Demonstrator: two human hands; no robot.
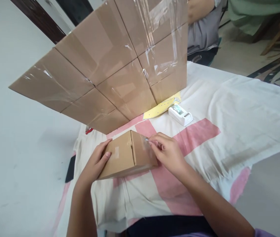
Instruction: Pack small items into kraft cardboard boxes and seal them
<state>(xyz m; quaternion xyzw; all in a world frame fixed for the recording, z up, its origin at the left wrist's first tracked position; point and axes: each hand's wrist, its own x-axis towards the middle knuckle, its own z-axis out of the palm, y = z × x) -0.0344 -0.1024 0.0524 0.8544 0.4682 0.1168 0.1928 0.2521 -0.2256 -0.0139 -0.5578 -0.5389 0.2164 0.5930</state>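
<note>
One cloth-covered worktop [238, 108]. From left: one left hand [98, 159], fingers spread, rests on one small carton [120, 154]; one right hand [166, 148] pinches one small shiny piece [147, 140] at its right part; farther right, one white device [181, 115].

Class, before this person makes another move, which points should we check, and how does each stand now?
1. Left hand on the small box: ok, holding its left edge.
2. Right hand at the box's other end: ok.
3. What the shiny piece between the right fingers is: cannot tell, too small.
4. White dispenser apart from the box: ok.
5. Cloth smooth: not ok, creased.
6. Support behind the big cardboard stack: cannot tell, hidden.
</note>
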